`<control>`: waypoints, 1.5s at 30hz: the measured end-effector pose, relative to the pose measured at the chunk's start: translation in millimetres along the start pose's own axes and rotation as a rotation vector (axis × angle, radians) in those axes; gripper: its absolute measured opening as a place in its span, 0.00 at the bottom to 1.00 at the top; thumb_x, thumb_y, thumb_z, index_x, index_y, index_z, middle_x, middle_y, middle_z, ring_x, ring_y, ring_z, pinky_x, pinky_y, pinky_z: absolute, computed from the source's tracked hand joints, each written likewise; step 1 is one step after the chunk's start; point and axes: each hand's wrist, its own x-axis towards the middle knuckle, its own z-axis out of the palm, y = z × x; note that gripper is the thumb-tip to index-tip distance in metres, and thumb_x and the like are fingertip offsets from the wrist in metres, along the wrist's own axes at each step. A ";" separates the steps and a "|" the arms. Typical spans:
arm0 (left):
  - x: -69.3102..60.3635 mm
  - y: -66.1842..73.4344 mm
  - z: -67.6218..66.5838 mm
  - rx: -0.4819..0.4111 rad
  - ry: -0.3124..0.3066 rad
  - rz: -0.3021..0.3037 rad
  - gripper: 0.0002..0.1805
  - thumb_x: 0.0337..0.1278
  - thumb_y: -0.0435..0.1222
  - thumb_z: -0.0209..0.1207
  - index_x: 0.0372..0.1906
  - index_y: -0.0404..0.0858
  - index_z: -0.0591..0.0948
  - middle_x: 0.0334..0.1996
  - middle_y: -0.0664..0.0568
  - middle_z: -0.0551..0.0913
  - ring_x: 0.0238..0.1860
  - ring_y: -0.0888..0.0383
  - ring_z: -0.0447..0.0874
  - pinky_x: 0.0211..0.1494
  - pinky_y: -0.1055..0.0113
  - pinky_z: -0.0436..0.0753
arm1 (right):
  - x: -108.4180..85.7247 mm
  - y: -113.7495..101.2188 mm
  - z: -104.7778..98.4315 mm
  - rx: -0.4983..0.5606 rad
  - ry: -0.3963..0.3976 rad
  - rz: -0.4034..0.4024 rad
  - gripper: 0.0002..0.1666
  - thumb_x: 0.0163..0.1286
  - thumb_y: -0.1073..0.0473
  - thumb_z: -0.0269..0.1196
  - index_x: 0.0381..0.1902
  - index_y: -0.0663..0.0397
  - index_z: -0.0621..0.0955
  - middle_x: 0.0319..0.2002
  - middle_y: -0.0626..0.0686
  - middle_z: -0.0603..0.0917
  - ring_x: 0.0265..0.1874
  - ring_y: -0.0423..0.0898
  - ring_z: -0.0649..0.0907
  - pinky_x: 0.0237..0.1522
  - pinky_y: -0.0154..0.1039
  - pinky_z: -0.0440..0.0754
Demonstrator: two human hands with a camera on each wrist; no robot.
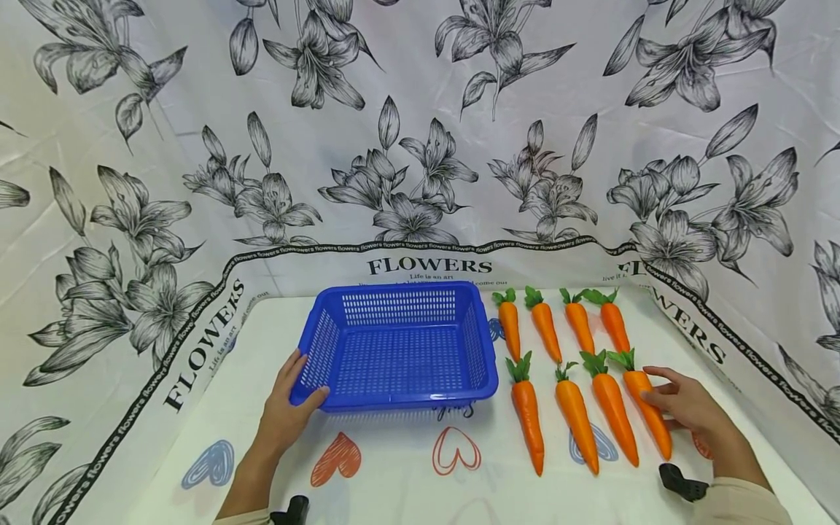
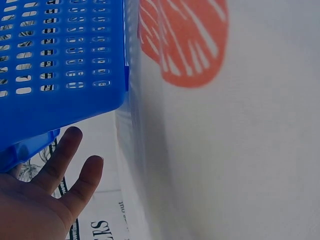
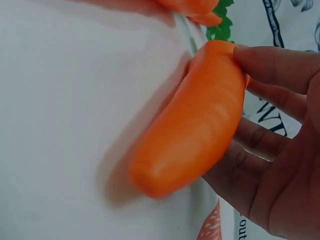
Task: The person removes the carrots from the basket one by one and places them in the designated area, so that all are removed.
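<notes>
A blue plastic basket point(image 1: 400, 399) with slotted walls stands on the table, and nothing lies inside it. My left hand point(image 1: 289, 401) grips its near left corner, thumb over the rim. In the left wrist view two fingers of the left hand point(image 2: 60, 185) stick out below the basket point(image 2: 55, 107). At the right, my right hand point(image 1: 689, 401) pinches the rightmost carrot point(image 1: 646, 408) of the near row between thumb and fingers. That orange carrot point(image 3: 192, 125) fills the middle of the right wrist view, its green top partly hidden.
Several other carrots with green leaves lie right of the basket in two rows, a far carrot point(image 1: 543, 332) and a near carrot point(image 1: 528, 419) among them. A white cloth with printed hearts covers the table point(image 1: 394, 503). Behind hangs a flower-printed curtain point(image 1: 420, 87).
</notes>
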 end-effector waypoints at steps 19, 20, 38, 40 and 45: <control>2.1 -0.6 -1.9 0.004 0.007 0.008 0.44 0.60 0.46 0.62 0.77 0.48 0.53 0.76 0.53 0.44 0.72 0.36 0.44 0.63 0.31 0.54 | -4.6 -6.3 2.7 -0.023 0.020 0.047 0.53 0.64 0.43 0.65 0.72 0.66 0.53 0.51 0.75 0.74 0.36 0.51 0.81 0.34 0.45 0.85; 2.2 -0.5 -1.9 0.003 0.007 0.009 0.44 0.60 0.46 0.62 0.77 0.48 0.53 0.76 0.53 0.44 0.73 0.36 0.44 0.63 0.31 0.54 | -4.7 -6.5 2.8 -0.024 0.018 0.047 0.53 0.64 0.43 0.65 0.72 0.66 0.53 0.51 0.75 0.74 0.36 0.51 0.81 0.34 0.45 0.85; 8.0 0.6 -3.9 0.042 -0.045 0.030 0.45 0.60 0.53 0.61 0.77 0.45 0.53 0.76 0.51 0.44 0.72 0.36 0.44 0.64 0.33 0.55 | -12.6 -6.2 -0.4 0.004 0.023 0.077 0.54 0.65 0.41 0.63 0.73 0.66 0.52 0.55 0.77 0.70 0.39 0.52 0.81 0.36 0.45 0.85; 8.0 1.6 -7.2 0.053 -0.055 0.049 0.46 0.59 0.53 0.61 0.76 0.43 0.54 0.76 0.49 0.45 0.72 0.35 0.45 0.64 0.33 0.55 | -14.7 -7.3 -1.8 0.006 0.033 0.073 0.52 0.67 0.40 0.61 0.73 0.66 0.52 0.56 0.78 0.69 0.39 0.53 0.81 0.36 0.46 0.85; 9.5 6.7 -15.9 0.092 -0.064 0.089 0.48 0.57 0.54 0.63 0.75 0.37 0.56 0.75 0.44 0.48 0.71 0.33 0.48 0.64 0.33 0.57 | -20.8 -13.2 -8.0 -0.002 0.096 -0.002 0.51 0.69 0.37 0.58 0.73 0.67 0.54 0.56 0.77 0.71 0.41 0.59 0.82 0.36 0.46 0.85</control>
